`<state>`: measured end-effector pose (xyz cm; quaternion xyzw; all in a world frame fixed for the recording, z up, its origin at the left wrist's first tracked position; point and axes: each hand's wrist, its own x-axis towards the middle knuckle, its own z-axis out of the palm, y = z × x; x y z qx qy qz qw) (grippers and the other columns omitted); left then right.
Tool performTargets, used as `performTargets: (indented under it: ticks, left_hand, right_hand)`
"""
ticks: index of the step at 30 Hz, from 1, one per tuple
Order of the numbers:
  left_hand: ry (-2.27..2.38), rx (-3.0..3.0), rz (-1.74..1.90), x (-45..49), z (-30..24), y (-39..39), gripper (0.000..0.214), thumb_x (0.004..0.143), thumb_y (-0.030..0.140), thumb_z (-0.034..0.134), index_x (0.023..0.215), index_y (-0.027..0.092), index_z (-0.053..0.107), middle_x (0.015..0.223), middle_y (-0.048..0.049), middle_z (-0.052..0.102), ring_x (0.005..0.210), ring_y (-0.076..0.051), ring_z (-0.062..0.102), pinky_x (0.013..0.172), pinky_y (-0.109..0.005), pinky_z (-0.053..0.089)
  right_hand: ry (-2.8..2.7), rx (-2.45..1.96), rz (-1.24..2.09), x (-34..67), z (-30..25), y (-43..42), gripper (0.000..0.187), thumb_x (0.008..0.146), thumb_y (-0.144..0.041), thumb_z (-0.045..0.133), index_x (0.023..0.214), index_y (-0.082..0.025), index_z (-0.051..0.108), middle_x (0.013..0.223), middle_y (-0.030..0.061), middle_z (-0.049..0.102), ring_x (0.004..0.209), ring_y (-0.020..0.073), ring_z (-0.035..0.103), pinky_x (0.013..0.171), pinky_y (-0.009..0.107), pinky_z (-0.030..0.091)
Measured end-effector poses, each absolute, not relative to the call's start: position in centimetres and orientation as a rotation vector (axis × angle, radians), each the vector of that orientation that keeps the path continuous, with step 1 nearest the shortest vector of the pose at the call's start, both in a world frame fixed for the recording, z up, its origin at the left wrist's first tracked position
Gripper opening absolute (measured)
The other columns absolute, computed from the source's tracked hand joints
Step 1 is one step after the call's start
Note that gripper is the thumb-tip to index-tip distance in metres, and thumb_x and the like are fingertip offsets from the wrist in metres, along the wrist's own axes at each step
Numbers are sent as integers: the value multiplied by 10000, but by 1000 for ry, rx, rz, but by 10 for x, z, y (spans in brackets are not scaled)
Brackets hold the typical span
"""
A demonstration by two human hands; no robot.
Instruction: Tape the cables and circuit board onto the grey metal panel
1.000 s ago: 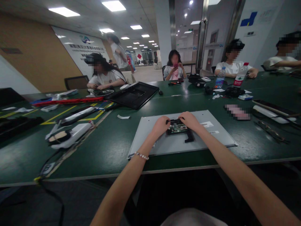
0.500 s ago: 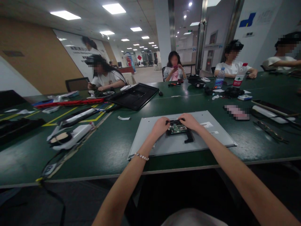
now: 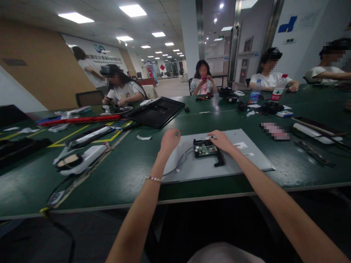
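A green circuit board (image 3: 206, 149) sits in a black plastic bracket (image 3: 219, 159) on a grey flat panel (image 3: 189, 174). My right hand (image 3: 222, 141) rests at the bracket's upper right corner, its fingertips closed on that edge. My left hand (image 3: 169, 141) is off the bracket, above the panel's upper left side. Its fingers are curled, with a small gap beside the thumb and nothing visible in them. A thin grey cable (image 3: 182, 159) curves from the board's left side across the panel.
On the green table (image 3: 115, 182) a black monitor housing (image 3: 159, 111) lies beyond the panel. A white device (image 3: 85, 157) and cables lie left. A phone (image 3: 275, 131) and glasses (image 3: 314, 152) lie right, bottles (image 3: 255, 92) farther back. Several people sit around the table.
My left hand has let go of the bracket's left side and moved left, uncovering the grey cable. My right hand stays at the upper right corner. A person standing behind has moved left.
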<state>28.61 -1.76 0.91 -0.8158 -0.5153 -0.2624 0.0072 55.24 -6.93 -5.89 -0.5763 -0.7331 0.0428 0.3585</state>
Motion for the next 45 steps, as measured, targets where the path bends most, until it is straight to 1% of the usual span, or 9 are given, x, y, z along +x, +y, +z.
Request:
performTargets:
  ticks: [4, 9, 17, 20, 27, 33, 38, 41, 45]
  left_hand:
    - [-1904, -2288, -526, 237, 6, 3, 357, 877, 208, 409, 1060, 140, 708, 1248, -170, 604, 1211, -309, 525, 1032, -440, 418]
    - [-2224, -2081, -347, 192, -24, 17, 479, 909, 326, 373, 1321, 177, 568, 1527, -204, 332, 1411, -418, 258, 1036, -671, 292]
    - [-2361, -2113, -316, 181, -31, 30, 575, 917, 433, 316, 1409, 179, 469, 1581, -196, 228, 1453, -403, 166, 1063, -699, 209]
    - [-2323, -2153, -292, 180, -28, 31, 573, 924, 439, 301, 1393, 161, 478, 1595, -175, 204, 1457, -393, 152, 1075, -688, 202]
    - [-2038, -2177, -529, 183, -27, 30, 482, 901, 237, 367, 1320, 41, 504, 1377, -245, 499, 1313, -331, 437, 1069, -521, 359]
    - [-1443, -2284, -948, 217, -9, 13, 348, 873, 146, 419, 1187, 140, 568, 1188, -143, 591, 1108, -248, 569, 987, -362, 451]
    - [-1022, -2530, -634, 259, 1, -20, 300, 895, 76, 372, 1071, 174, 595, 1047, -106, 615, 988, -221, 603, 907, -338, 477]
    - [-906, -2592, -539, 271, 0, -32, 356, 915, 88, 372, 1196, 178, 572, 1108, -97, 631, 979, -204, 623, 871, -309, 486]
    - [-939, -2666, -681, 274, -2, -36, 514, 939, 145, 400, 1448, 213, 382, 1154, -66, 672, 969, -174, 656, 822, -260, 492]
  right_hand:
    - [-1794, -1557, 85, 556, -58, -70, 265, 869, -134, 536, 1068, -170, 708, 1117, 92, 696, 1081, 217, 617, 990, 350, 439]
    - [-1711, -1668, 76, 562, -63, -70, 266, 860, -142, 526, 1042, -149, 719, 1095, 120, 702, 1060, 240, 628, 971, 359, 446]
    - [-1699, -1756, 80, 562, -66, -76, 263, 854, -171, 548, 1040, -160, 732, 1062, 116, 717, 993, 240, 656, 926, 337, 465]
    - [-1697, -1759, 80, 561, -65, -77, 261, 852, -168, 552, 1037, -169, 735, 1072, 111, 719, 1011, 240, 653, 934, 334, 462]
    - [-1690, -1709, 82, 559, -59, -79, 270, 848, -145, 543, 1046, -137, 725, 1096, 133, 707, 1044, 248, 640, 968, 356, 450]
    - [-1745, -1507, 92, 544, -44, -87, 303, 861, -136, 532, 1121, -172, 684, 1149, 84, 690, 1099, 205, 611, 1009, 337, 434]
    - [-1812, -1177, 195, 524, -37, -97, 337, 864, -178, 577, 1196, -185, 638, 1086, 79, 683, 985, 194, 643, 906, 340, 494]
    - [-1847, -1118, 219, 514, -34, -102, 358, 858, -186, 603, 1215, -194, 627, 1053, 73, 680, 975, 194, 641, 892, 343, 493]
    - [-1882, -1104, 227, 505, -34, -104, 397, 836, -158, 633, 1231, -188, 616, 1074, 78, 683, 990, 199, 636, 917, 363, 478]
